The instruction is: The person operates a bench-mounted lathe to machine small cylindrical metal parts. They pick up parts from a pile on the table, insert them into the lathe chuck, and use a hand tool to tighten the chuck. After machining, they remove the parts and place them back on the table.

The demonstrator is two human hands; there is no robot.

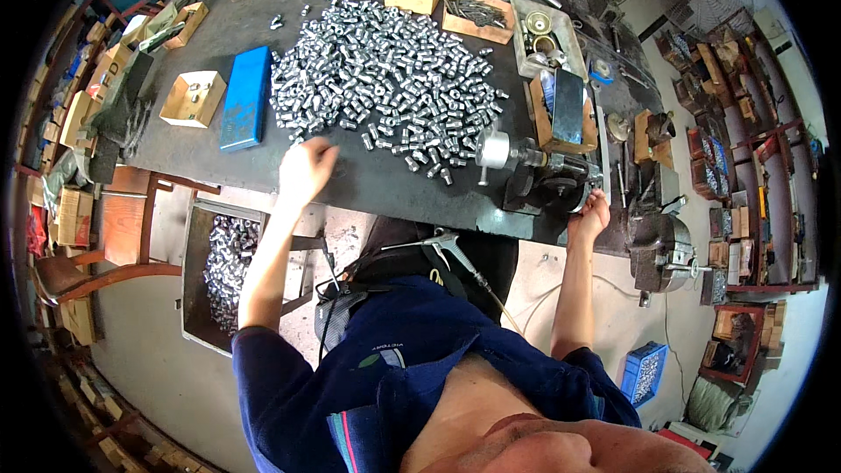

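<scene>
A large heap of shiny metal fittings (377, 70) spreads over the dark workbench (385, 188). My left hand (305, 173) is at the heap's near left edge, fingers curled together; whatever they may hold is hidden. To the right of the heap stands a small bench fixture (547, 177) with a silver cylindrical head (493, 149) at its left end. My right hand (592, 214) is closed at the fixture's right end, its fingertips pinched on a part too small to make out. A blue flat box (245, 98) lies just left of the heap.
Boxes (193, 98) stand left and behind the heap, and a parts tray (549, 35) sits at the back right. A vise (661, 250) is mounted at the right edge. Below the bench, a bin (197, 298) holds more fittings, and an air gun (451, 250) hangs near my lap.
</scene>
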